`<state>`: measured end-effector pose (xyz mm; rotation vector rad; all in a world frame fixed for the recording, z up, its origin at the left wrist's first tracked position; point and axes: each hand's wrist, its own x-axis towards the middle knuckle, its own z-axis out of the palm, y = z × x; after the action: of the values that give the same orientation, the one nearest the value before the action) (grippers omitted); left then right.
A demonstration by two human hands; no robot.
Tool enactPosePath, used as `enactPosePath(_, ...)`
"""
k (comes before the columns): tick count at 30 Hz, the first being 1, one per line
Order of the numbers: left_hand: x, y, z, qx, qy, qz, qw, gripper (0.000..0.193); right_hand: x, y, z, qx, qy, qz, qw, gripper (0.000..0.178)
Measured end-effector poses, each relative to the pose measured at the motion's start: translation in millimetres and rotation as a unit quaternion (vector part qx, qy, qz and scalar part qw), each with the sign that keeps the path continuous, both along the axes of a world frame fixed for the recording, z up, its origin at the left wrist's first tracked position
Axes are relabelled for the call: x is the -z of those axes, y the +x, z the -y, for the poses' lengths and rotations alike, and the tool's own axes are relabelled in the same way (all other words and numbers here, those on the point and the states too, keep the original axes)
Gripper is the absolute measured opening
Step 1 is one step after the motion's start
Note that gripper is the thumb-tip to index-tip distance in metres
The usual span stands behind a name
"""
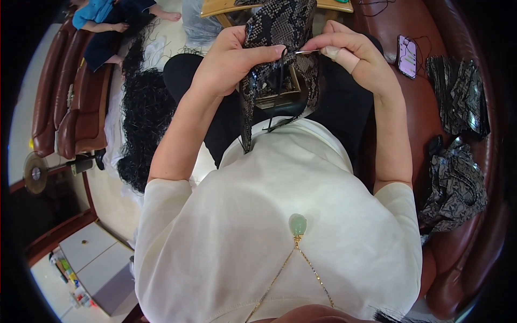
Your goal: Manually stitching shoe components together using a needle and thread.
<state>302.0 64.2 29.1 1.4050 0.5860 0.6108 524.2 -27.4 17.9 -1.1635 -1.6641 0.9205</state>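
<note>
Up in front of my lap, a snakeskin-patterned piece point(281, 24) in grey, brown and black hangs from my hands, with long strips trailing down toward my shirt. My left hand point(229, 59) pinches its left edge, thumb laid across the front. A thin needle point(309, 51) sits between the thumb and finger of my right hand point(358, 56), its tip at the material close to my left thumb. Pale tape or a wrap point(349, 60) covers part of a right finger. A narrow black cord point(281, 75) dangles below the left thumb. Whether thread runs through the needle is too small to see.
On the brown leather sofa point(412, 116) at right lie a phone point(407, 56) and two snakeskin-patterned bundles point(460, 97) point(455, 185). Black strands point(145, 118) are heaped on the floor at left. A wooden table point(215, 6) stands ahead; another person point(99, 24) sits far left.
</note>
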Motion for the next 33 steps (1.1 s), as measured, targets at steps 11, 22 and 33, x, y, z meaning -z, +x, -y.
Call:
enactPosePath(11,1,-1,-1,0.012,-0.072,0.024,0.997,0.015,0,-9,1,0.008,0.0,-0.033,0.999,0.02)
enactPosePath(22,5,-5,-5,0.043,-0.084,0.045,0.995,0.017,4,-15,-2,-0.012,0.014,-0.068,0.998,0.021)
enactPosePath(33,13,-4,-5,0.082,-0.072,0.077,0.991,0.021,30,-5,-7,-0.078,-0.004,-0.193,0.978,0.019)
